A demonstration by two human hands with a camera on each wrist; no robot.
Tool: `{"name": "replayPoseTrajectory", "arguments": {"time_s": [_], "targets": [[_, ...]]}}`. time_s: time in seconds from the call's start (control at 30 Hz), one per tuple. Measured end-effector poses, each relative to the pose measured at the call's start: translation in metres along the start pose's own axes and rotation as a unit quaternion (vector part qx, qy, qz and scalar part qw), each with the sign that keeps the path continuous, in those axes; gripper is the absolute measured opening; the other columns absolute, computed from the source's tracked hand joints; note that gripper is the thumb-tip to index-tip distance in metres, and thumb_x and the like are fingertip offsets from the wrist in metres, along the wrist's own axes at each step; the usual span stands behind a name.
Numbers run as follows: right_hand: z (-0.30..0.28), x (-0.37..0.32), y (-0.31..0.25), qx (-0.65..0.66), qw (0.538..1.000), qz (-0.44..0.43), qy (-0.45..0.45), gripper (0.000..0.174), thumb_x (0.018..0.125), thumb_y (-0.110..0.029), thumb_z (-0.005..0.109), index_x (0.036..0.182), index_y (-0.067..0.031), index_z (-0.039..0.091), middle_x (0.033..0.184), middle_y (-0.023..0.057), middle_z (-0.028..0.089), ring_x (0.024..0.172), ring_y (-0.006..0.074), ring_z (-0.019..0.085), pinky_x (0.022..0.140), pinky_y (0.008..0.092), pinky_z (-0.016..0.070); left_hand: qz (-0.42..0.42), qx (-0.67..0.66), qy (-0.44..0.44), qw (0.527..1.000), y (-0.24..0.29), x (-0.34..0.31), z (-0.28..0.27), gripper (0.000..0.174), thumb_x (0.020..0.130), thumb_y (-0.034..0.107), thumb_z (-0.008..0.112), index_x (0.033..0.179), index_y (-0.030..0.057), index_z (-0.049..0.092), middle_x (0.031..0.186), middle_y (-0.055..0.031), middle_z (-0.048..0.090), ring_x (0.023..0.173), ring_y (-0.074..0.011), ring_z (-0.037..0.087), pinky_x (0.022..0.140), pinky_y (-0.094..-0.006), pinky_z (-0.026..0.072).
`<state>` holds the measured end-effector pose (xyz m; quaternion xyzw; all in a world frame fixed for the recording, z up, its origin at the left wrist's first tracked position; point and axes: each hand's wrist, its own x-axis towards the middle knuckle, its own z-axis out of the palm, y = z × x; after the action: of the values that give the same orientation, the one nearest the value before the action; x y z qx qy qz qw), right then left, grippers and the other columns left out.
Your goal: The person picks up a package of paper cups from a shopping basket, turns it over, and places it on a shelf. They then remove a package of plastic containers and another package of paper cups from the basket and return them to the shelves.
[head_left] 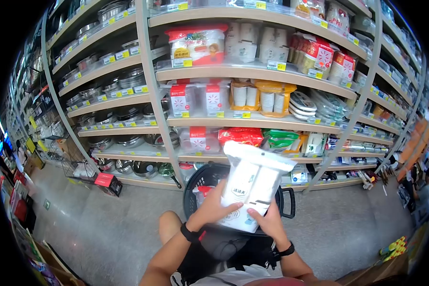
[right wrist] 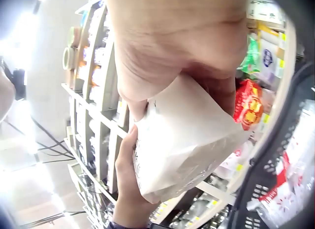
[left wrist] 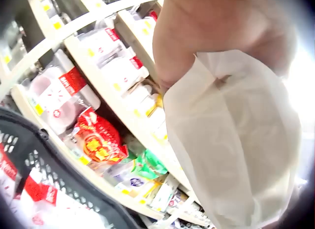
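One white package (head_left: pixel 253 185), pinched by left grip (head_left: pixel 211 204) and right grip (head_left: pixel 271 221), points its long axis toward shelves (head_left: pixel 205 122), leaning right.

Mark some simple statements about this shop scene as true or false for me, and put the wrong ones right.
1. The left hand and the right hand both hold the white package. True.
2. The dark basket has nothing in it. False: red-and-white packs lie inside.
3. A dark wristband shows on each wrist, left and right. True.
4. In the head view, the green bag sits to the left of the red bag. False: it sits to the right.
5. Labels with yellow on them line the shelf edges. True.
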<state>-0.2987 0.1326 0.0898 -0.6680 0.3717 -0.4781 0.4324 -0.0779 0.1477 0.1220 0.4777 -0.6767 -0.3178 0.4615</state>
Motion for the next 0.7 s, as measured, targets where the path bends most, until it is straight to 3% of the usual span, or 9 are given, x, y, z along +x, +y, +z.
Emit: {"name": "replayPoseTrajectory", "arguments": {"time_s": [0.13, 0.23, 0.33, 0.4, 0.47, 0.53, 0.6, 0.7], "targets": [[-0.027, 0.033, -0.062, -0.091, 0.994, -0.055, -0.027, 0.069, 0.085, -0.026, 0.080, 0.135, 0.0062, 0.045, 0.120, 0.0222, 0.067, 0.111, 0.0276, 0.067, 0.094, 0.0375, 0.0514, 0.083, 0.005, 0.015, 0.996, 0.040, 0.027, -0.023, 0.076, 0.079, 0.023, 0.081, 0.140, -0.0027, 0.044, 0.120, -0.0188, 0.066, 0.109, -0.0241, 0.065, 0.097, -0.0370, 0.0488], [-0.041, 0.065, -0.094, -0.106, 0.988, -0.097, -0.051, 0.060, 0.090, -0.030, 0.075, 0.132, 0.0053, 0.050, 0.119, 0.0210, 0.068, 0.110, 0.0269, 0.067, 0.093, 0.0372, 0.0514, 0.121, -0.018, 0.029, 0.992, 0.054, 0.051, -0.038, 0.080, 0.080, 0.022, 0.080, 0.145, -0.0027, 0.041, 0.128, -0.0183, 0.062, 0.117, -0.0234, 0.061, 0.100, -0.0369, 0.0473], [-0.046, 0.099, -0.110, -0.122, 0.983, -0.122, -0.062, 0.056, 0.091, -0.029, 0.075, 0.131, 0.0043, 0.052, 0.118, 0.0184, 0.068, 0.107, 0.0244, 0.067, 0.092, 0.0363, 0.0523, 0.150, -0.024, 0.059, 0.987, 0.072, 0.071, -0.049, 0.078, 0.081, 0.021, 0.079, 0.145, -0.0030, 0.040, 0.127, -0.0186, 0.062, 0.117, -0.0234, 0.061, 0.100, -0.0377, 0.0475], [-0.049, 0.124, -0.114, -0.042, 0.990, -0.084, -0.102, 0.056, 0.089, -0.027, 0.078, 0.130, 0.0032, 0.053, 0.118, 0.0159, 0.068, 0.104, 0.0210, 0.068, 0.090, 0.0342, 0.0543, 0.141, -0.017, 0.062, 0.988, 0.076, 0.085, -0.057, 0.075, 0.083, 0.021, 0.077, 0.144, -0.0032, 0.040, 0.128, -0.0183, 0.062, 0.116, -0.0228, 0.061, 0.098, -0.0368, 0.0490], [-0.050, 0.147, -0.124, -0.037, 0.990, -0.088, -0.106, 0.056, 0.086, -0.026, 0.081, 0.127, 0.0025, 0.056, 0.117, 0.0143, 0.069, 0.101, 0.0185, 0.069, 0.087, 0.0323, 0.0558, 0.150, 0.003, 0.093, 0.984, 0.071, 0.103, -0.064, 0.069, 0.082, 0.025, 0.080, 0.136, -0.0023, 0.047, 0.114, -0.0204, 0.069, 0.105, -0.0284, 0.069, 0.093, -0.0388, 0.0526], [-0.051, 0.170, -0.128, -0.019, 0.988, -0.085, -0.124, 0.056, 0.084, -0.025, 0.083, 0.126, 0.0033, 0.057, 0.115, 0.0136, 0.070, 0.100, 0.0178, 0.069, 0.086, 0.0317, 0.0561, 0.158, -0.011, 0.097, 0.983, 0.085, 0.111, -0.072, 0.067, 0.083, 0.026, 0.080, 0.134, -0.0020, 0.048, 0.112, -0.0206, 0.070, 0.103, -0.0282, 0.070, 0.091, -0.0389, 0.0533], [-0.051, 0.190, -0.138, -0.023, 0.988, -0.083, -0.126, 0.056, 0.083, -0.025, 0.084, 0.124, 0.0041, 0.059, 0.113, 0.0132, 0.071, 0.099, 0.0170, 0.069, 0.086, 0.0313, 0.0562, 0.123, 0.038, 0.094, 0.987, 0.093, 0.118, -0.081, 0.068, 0.087, 0.025, 0.076, 0.141, -0.0006, 0.044, 0.120, -0.0158, 0.067, 0.107, -0.0218, 0.065, 0.092, -0.0354, 0.0526], [-0.047, 0.218, -0.147, 0.008, 0.982, -0.107, -0.158, 0.051, 0.084, -0.023, 0.083, 0.121, 0.0050, 0.061, 0.111, 0.0129, 0.071, 0.097, 0.0160, 0.069, 0.084, 0.0300, 0.0563, 0.162, 0.000, 0.116, 0.980, 0.092, 0.117, -0.085, 0.070, 0.088, 0.022, 0.074, 0.146, -0.0002, 0.041, 0.128, -0.0165, 0.063, 0.110, -0.0223, 0.064, 0.092, -0.0355, 0.0528]]}}
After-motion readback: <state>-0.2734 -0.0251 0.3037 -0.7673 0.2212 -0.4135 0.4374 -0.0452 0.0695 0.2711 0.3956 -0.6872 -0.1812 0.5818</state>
